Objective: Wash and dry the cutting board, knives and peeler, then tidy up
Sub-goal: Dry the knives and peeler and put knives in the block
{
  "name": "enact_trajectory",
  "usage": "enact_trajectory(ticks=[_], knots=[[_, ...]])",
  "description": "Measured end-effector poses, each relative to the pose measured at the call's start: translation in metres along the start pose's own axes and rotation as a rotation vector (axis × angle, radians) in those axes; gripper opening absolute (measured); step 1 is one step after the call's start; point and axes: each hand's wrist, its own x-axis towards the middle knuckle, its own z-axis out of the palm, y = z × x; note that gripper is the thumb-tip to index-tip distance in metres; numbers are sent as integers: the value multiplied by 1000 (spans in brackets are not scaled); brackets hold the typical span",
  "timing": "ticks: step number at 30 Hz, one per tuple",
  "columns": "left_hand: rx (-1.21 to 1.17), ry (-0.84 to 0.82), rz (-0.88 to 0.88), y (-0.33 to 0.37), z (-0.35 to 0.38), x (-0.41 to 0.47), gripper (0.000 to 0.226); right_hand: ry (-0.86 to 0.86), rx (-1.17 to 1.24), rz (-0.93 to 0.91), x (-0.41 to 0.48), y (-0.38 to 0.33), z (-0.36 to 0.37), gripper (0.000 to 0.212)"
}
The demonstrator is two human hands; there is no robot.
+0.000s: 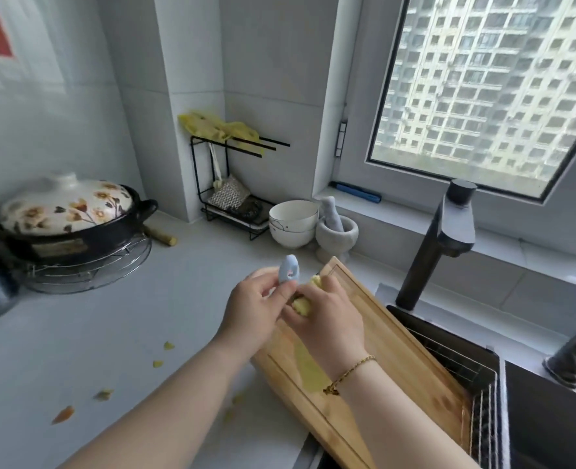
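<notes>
Both hands meet above the far end of the cutting board (391, 353). The left hand (256, 308) pinches the pale blue peeler (288, 270) between thumb and fingertips, with its looped end sticking up past the knuckles. The right hand (332, 321) is curled round a yellow piece of food (301, 305), back of the hand upward, and touches the left hand where the two things come together. Both forearms reach in from the near edge, and the right wrist wears a bracelet (351, 372).

Washing seems not to have begun. The hands look busy with the food and the peeler, peeling or picking scraps off it, though the blur hides which. The cutting board lies slantwise, its left part on the worktop (127, 333) and its right edge over the sink (550, 418). A yellow strip (308, 370) lies on it. The tap (438, 245) stands just beyond it, with no water visible. No knife shows anywhere.

The next move probably calls for putting the food down, which frees the right hand, then carrying the peeler right to the tap. The peel scraps (63, 414) scattered on the near left worktop will need gathering during the tidy-up.
</notes>
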Motion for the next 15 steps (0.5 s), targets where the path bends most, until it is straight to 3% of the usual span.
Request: enact_trajectory(ticks=[3,8,12,15], knots=[[-124,50,-78,-16,-13,40,34,42,54,29,22,3,11,36],[-240,87,-153,-36,-33,111,23,73,154,174,53,22,39,40],[-176,25,-168,-58,-29,167,26,69,134,224,67,32,62,36],[-109,-17,-115,-65,-19,205,16,85,85,207,73,37,69,33]])
